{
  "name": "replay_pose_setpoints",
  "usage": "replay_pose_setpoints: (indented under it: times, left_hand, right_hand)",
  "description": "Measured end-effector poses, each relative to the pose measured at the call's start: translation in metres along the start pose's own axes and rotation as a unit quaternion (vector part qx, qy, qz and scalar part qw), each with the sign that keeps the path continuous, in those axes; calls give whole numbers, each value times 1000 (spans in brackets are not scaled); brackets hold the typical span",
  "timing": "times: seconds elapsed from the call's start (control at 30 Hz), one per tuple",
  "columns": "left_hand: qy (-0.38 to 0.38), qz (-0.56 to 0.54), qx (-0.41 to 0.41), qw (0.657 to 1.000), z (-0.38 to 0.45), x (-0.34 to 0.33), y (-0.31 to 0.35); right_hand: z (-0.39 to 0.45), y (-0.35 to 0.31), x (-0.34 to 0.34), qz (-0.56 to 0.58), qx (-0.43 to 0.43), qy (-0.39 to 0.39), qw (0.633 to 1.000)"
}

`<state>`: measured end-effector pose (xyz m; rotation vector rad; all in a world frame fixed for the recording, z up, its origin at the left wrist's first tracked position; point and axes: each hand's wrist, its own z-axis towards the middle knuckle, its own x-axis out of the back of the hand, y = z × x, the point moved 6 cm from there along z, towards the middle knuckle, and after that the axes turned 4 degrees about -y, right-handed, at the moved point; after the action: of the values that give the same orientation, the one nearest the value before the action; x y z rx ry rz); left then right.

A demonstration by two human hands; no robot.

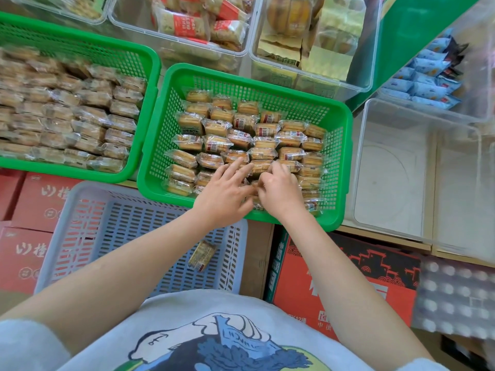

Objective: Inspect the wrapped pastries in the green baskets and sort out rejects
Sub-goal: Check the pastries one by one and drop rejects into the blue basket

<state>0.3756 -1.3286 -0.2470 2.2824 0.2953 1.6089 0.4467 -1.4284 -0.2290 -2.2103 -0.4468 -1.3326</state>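
Both hands work inside the right green basket [166,145], at its near edge. The left hand [223,192] lies flat on the wrapped pastries [241,137], fingers extended and loosely spread. The right hand [278,190] is curled, fingertips drawn together on a packet in the near rows; whether that packet is fully pinched or only being nudged cannot be told, since the fingers cover it.

The pastries fill this basket in rough rows, some label-up, some turned. A second green basket [80,49], to the left of the first, holds a fuller, blurred load. Below and left of the right green basket sits a grey-blue basket [80,210] containing a single pastry packet [202,255], probably the reject bin.

Risks from this position:
- The flat left hand may press on packets beneath it and crush a sound pastry.
- Lifting one packet from tight rows may drag neighbours out of order, so inspected and uninspected items mix.
- Clear film is slippery; a weak fingertip grip may drop the packet back among the others.
- Packets lying label-down may hide defects if not turned.
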Motion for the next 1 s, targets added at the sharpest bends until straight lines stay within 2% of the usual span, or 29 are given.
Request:
replay_pose_setpoints:
  times: [0.1, 0.17, 0.27, 0.33, 0.5, 0.73, 0.8, 0.9, 1.0]
  left_hand:
    - [-12, 16, 9, 1000, 0, 0, -1]
    - [-13, 11, 14, 1000, 1, 0, -1]
    - [3, 3, 6, 1000, 0, 1, 0]
    - [-1, 5, 7, 1000, -1, -1, -1]
    - [-31, 13, 20, 999, 2, -5, -3]
    - [-32, 15, 27, 999, 1, -4, -3]
    - [-26, 13, 24, 999, 1, -4, -3]
    - [-20, 21, 22, 999, 1, -4, -2]
    - [-22, 18, 24, 999, 1, -3, -2]
  right_hand:
    - [7, 8, 18, 48, -23, 50, 997]
    - [8, 22, 25, 64, -74, 88, 991]
    - [4, 38, 13, 53, -125, 16, 991]
    - [-3, 39, 1, 33, -111, -30, 993]
    - [-8, 38, -9, 4, -77, -69, 995]
    - [0, 42, 1, -42, -58, -173, 982]
    - [3, 38, 9, -7, -53, -138, 989]
    - [7, 26, 19, 76, -47, -33, 995]
    - [13, 18, 10, 59, -52, -15, 997]
